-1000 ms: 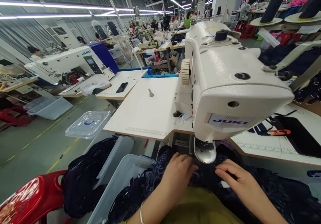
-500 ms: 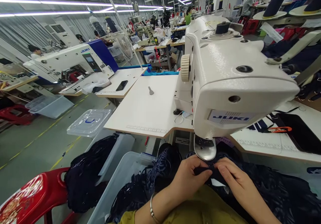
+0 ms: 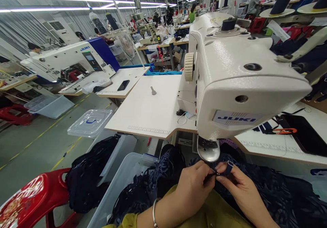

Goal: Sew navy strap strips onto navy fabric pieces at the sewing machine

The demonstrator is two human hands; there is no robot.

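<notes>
Below the presser area of the white JUKI sewing machine [image 3: 242,85], my two hands meet at a narrow navy strap [image 3: 229,168] with a small metal slider on it. My left hand [image 3: 195,188] is closed, pinching dark material at the strap's left end. Thumb and fingers of my right hand [image 3: 238,188] grip the strap, which loops up over the index finger. A shiny rounded metal plate [image 3: 208,152] on the machine is just above my fingertips. Navy patterned fabric [image 3: 276,187] spreads to the right, partly hidden by my right hand.
A clear plastic bin [image 3: 120,173] with navy garments stands at left, near a red stool [image 3: 38,197]. The white table [image 3: 150,108] carries a grey metal piece [image 3: 153,90]. At right lie a black tablet [image 3: 304,132] and an orange-handled tool [image 3: 283,131].
My hands have turned and moved slightly, and the strap with its metal slider now shows on my right fingers. A white label seen between the hands before is out of sight.
</notes>
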